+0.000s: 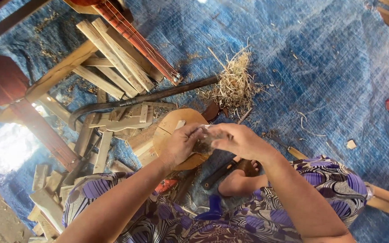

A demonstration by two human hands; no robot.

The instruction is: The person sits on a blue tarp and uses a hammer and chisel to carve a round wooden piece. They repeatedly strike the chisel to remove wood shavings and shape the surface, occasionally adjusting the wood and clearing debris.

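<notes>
Both hands meet at frame centre over a round wooden disc: left hand w/ fingers curled nearly closed on a small dark piece, right hand w/ fingers pinched at the same piece, which is too small & blurred to tell its long axis or which way it points. Disc lies flat on the blue tarp, just below a long dark curved blade running lower left to upper right, w/ a wood-shavings pile up-centre & wooden slats upper left.

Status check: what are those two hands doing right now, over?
Left hand and right hand together, pinching something small, unclear. Round wooden block beneath. Long dark curved tool beyond, untouched.
</notes>
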